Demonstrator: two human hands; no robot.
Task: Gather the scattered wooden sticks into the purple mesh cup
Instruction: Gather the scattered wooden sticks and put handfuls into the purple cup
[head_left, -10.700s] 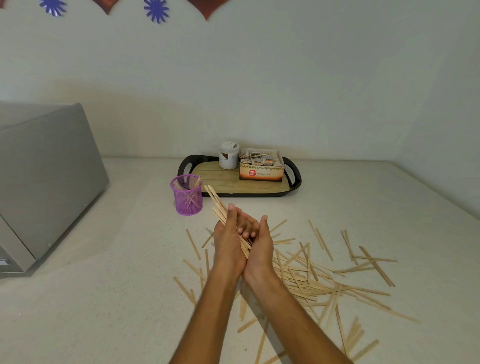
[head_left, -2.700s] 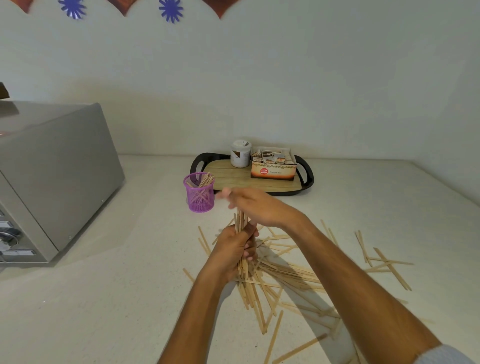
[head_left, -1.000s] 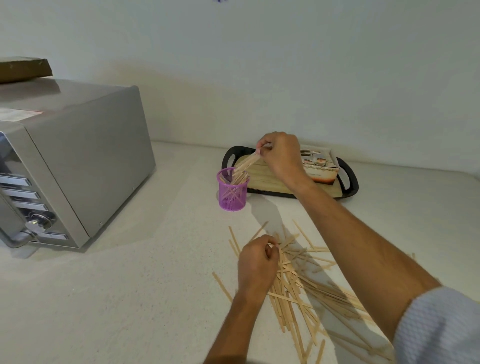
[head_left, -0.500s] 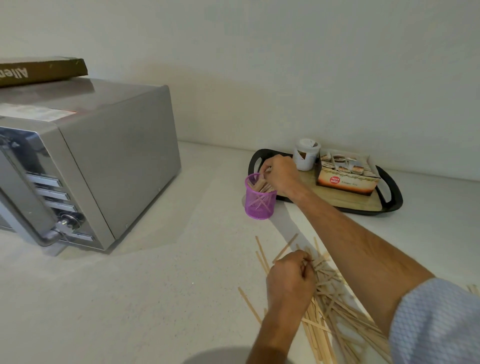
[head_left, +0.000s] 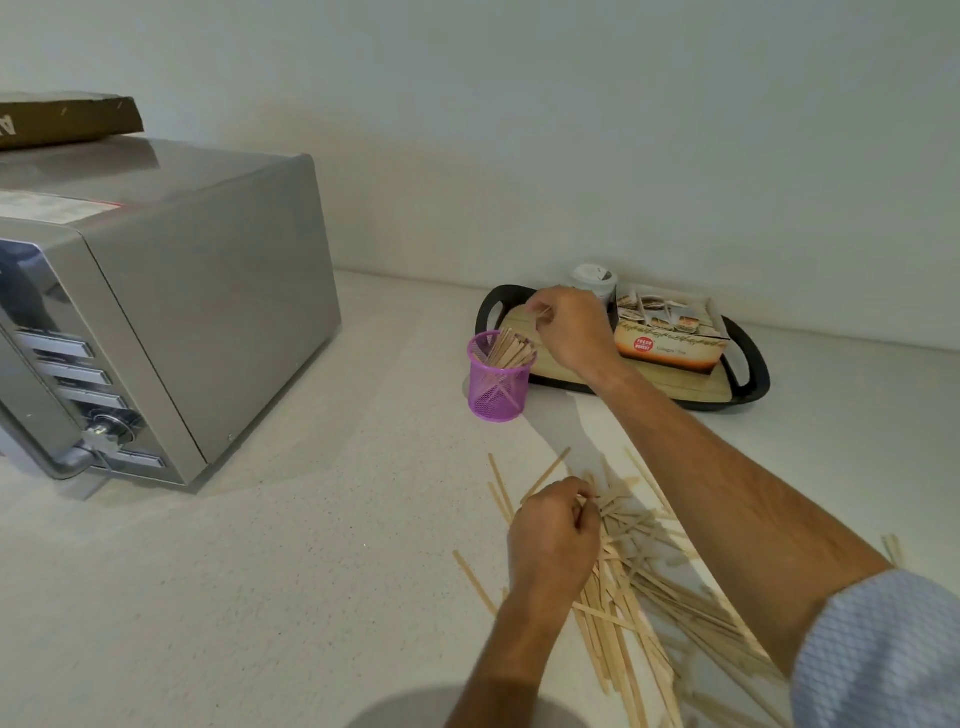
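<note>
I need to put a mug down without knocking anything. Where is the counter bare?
Bare counter runs between the oven, the cup and the left hand. It is crowded right of that hand, where sticks lie piled, and on the tray.

right hand (head_left: 569, 327) reaching up mid-frame, fingers curled loosely; left hand (head_left: 553, 540) lower center, fingers pinched tight together

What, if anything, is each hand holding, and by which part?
The right hand pinches one thin wooden stick near its upper end, above the purple mesh cup. The left hand is curled on the pile of scattered wooden sticks; its grip is hidden.
</note>
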